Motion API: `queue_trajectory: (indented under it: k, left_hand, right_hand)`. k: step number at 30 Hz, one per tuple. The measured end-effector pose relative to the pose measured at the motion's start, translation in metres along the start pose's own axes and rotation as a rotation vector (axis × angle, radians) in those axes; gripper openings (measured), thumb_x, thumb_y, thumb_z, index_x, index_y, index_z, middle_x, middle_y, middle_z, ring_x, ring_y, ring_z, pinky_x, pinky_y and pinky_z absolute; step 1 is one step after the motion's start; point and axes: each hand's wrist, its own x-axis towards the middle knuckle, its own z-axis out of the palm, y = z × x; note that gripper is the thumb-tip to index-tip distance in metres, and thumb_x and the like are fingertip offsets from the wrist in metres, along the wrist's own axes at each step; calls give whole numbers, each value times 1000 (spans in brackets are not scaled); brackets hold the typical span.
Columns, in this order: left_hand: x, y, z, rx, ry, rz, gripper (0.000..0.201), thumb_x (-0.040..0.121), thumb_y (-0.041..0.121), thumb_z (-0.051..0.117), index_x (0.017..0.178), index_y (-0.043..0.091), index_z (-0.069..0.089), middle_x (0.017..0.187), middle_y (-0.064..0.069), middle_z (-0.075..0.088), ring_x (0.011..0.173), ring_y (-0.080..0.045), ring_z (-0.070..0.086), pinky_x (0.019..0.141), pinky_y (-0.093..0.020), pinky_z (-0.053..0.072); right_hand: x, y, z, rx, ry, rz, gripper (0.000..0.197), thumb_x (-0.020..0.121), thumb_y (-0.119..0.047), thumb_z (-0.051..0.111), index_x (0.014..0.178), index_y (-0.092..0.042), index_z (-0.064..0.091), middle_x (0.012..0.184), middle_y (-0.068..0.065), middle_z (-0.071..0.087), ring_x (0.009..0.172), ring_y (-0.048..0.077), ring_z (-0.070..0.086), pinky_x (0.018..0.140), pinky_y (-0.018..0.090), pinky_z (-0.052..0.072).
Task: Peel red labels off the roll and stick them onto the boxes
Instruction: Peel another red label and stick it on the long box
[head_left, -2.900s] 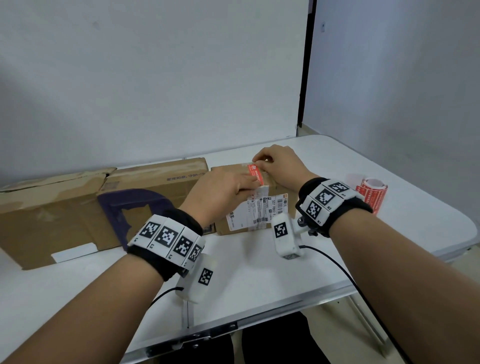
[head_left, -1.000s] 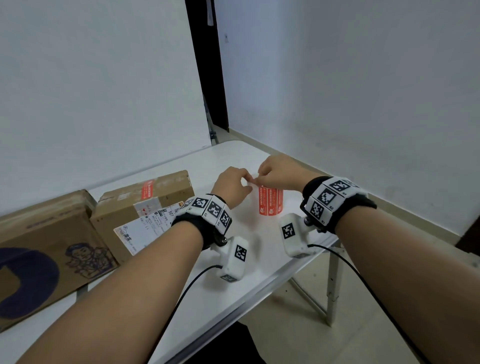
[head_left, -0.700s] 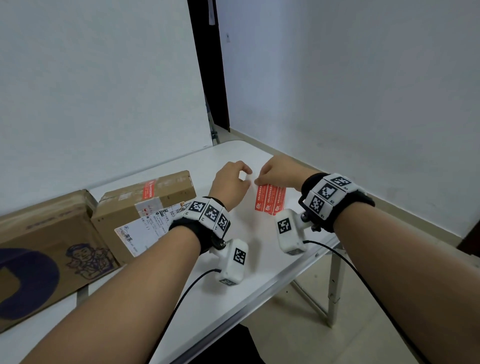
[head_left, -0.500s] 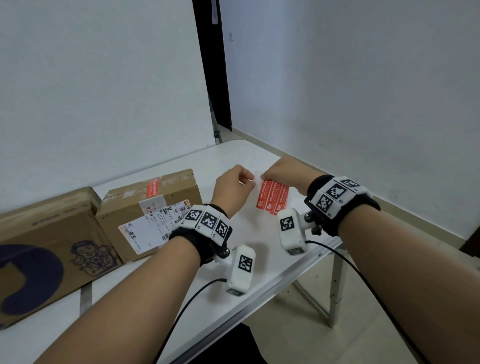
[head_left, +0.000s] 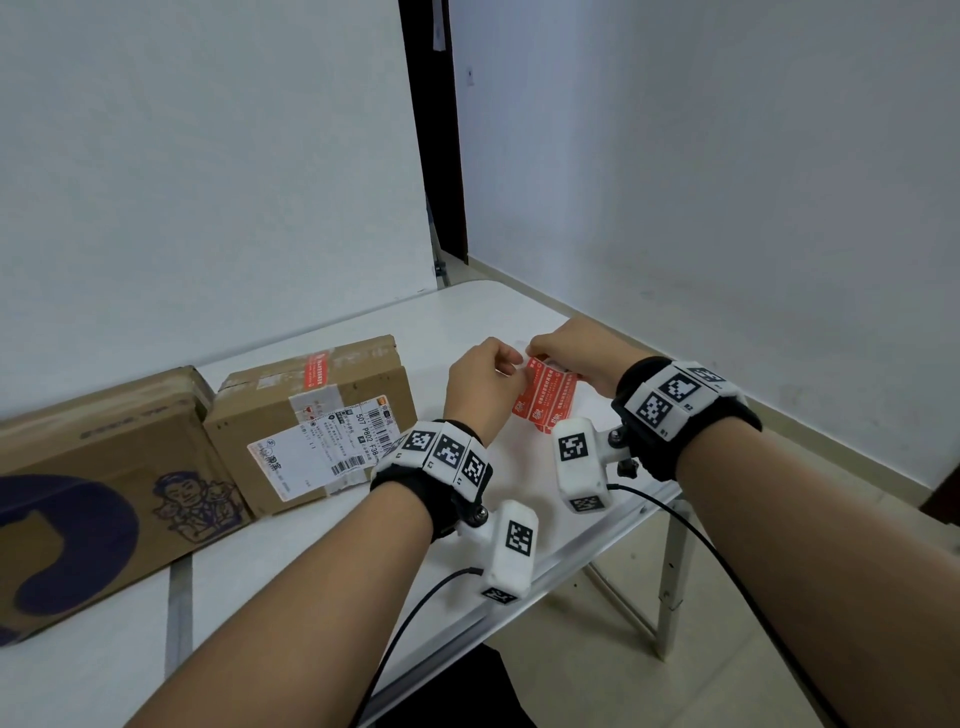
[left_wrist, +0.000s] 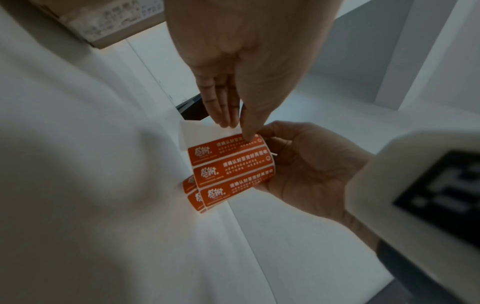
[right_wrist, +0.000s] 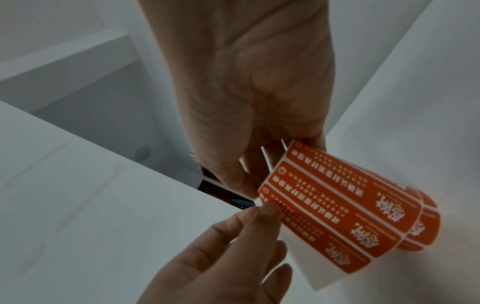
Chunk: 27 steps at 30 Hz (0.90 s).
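Note:
The roll of red labels (head_left: 545, 400) is held up off the white table (head_left: 291, 561) near its right end. My right hand (head_left: 543, 353) grips the roll (right_wrist: 337, 205) from behind. My left hand (head_left: 511, 364) pinches the corner of the outermost label (left_wrist: 228, 147) on the loose white backing strip (left_wrist: 192, 133), thumb on the red face. The small cardboard box (head_left: 311, 415) to the left carries a red label (head_left: 317, 371) on top. A large printed box (head_left: 93, 493) lies further left.
The table's front edge (head_left: 545, 571) and right corner are close to both hands, with floor beyond. White walls stand behind and to the right. Cables hang from both wrist cameras over the table edge.
Both hands left the small box, which now bears a red label, and went right to the roll. The right hand lifted the roll; the left hand took hold of the strip's end.

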Motion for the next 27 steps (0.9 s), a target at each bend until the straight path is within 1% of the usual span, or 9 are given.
queue_trajectory:
  k: [5, 9, 11, 13, 16, 18, 22, 24, 27]
  left_hand:
    - [0, 3, 2, 19, 27, 34, 11, 86, 15, 64, 96, 12, 66, 97, -4, 65, 79, -10, 56, 62, -9, 39]
    - [0, 3, 3, 71, 58, 77, 14, 86, 16, 63, 100, 12, 66, 102, -6, 66, 83, -11, 57, 74, -20, 45]
    - [-1, 4, 3, 87, 57, 96, 15, 87, 16, 63, 101, 11, 66, 102, -5, 65, 83, -11, 56, 77, -22, 46]
    - [-2, 5, 3, 107, 45, 117, 15, 87, 15, 62, 101, 12, 65, 101, -3, 62, 82, -10, 55, 76, -21, 45]
    - [-2, 5, 1, 116, 44, 141, 11, 88, 15, 62, 99, 14, 64, 96, 2, 55, 79, -10, 55, 68, -16, 40]
    - [-1, 6, -1, 127, 41, 161, 9, 87, 15, 61, 96, 14, 65, 95, 2, 55, 79, -11, 55, 69, -17, 41]
    - [-2, 6, -3, 161, 23, 215, 5, 85, 11, 62, 87, 12, 66, 93, -6, 61, 82, -19, 58, 76, -31, 49]
    - [-2, 5, -5, 124, 17, 196, 5, 84, 10, 63, 83, 13, 67, 92, -7, 64, 83, -20, 60, 77, -31, 50]
    - [0, 0, -12, 12, 34, 117, 6, 83, 10, 65, 81, 14, 69, 91, -6, 68, 80, -17, 61, 73, -23, 49]
  right_hand:
    - [-4, -4, 2, -39, -7, -6, 24, 83, -18, 56, 63, -10, 45, 58, 2, 46, 53, 15, 42, 51, 24, 32]
    - [-4, -5, 2, -1, -6, 20, 18, 83, -18, 57, 69, -9, 51, 63, 3, 50, 57, 16, 47, 56, 25, 37]
    - [-3, -5, 2, 55, -5, 27, 17, 84, -17, 56, 68, -12, 52, 67, 2, 51, 59, 14, 47, 57, 25, 40]
    - [-2, -6, 1, 99, -19, 37, 14, 85, -17, 55, 72, -13, 53, 72, 3, 55, 61, 15, 50, 59, 26, 42]
    - [-3, -7, 0, 130, -48, 52, 12, 86, -18, 50, 78, -11, 55, 79, 7, 62, 68, 19, 54, 65, 29, 43]
    - [-4, -9, 0, 109, -55, 31, 12, 84, -19, 50, 73, -14, 52, 75, 5, 55, 65, 17, 49, 62, 28, 41]
    - [-5, -10, 2, 44, -46, 12, 17, 85, -18, 50, 68, -16, 47, 70, 3, 48, 62, 15, 44, 60, 27, 39]
    - [-8, -11, 1, -4, -49, 7, 19, 83, -18, 50, 65, -14, 44, 67, 4, 46, 61, 17, 42, 64, 30, 38]
    - [-11, -12, -2, -109, -37, -31, 32, 86, -22, 54, 58, -14, 39, 61, 1, 41, 59, 16, 39, 61, 27, 31]
